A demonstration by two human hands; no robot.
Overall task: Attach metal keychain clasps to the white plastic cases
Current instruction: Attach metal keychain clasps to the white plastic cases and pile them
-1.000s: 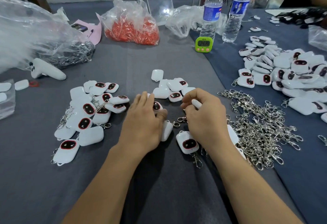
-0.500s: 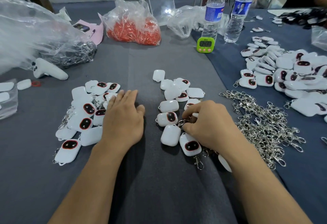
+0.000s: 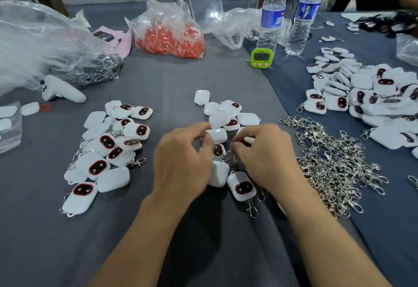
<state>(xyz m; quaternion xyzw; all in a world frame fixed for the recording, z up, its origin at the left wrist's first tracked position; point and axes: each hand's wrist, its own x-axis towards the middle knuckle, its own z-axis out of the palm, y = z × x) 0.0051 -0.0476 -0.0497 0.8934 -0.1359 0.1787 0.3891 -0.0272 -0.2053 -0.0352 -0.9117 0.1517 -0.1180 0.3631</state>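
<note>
White plastic cases (image 3: 226,114) heaped mid-desk (image 3: 34,207); metal clasp pile (image 3: 334,164) at right. Right hand (image 3: 264,157) curled, pinching held case (image 3: 248,139). Left hand (image 3: 181,169) half-open, empty, beside loose case (image 3: 218,135). Step: likely fitting clasp. Next: needs fine ring-to-loop alignment.

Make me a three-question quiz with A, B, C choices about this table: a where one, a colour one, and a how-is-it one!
1. Where is the clasp pile? A. in a bottle B. right of the right hand C. on the floor
2. What colour is the timer? A. green B. blue C. black
3. The red-ringed case between the wrists is: A. snapped in half B. bare C. wearing a clasp
Answers: B, it lies beyond that hand; A, its body is bright green; C, metal hangs off its near end.
</note>
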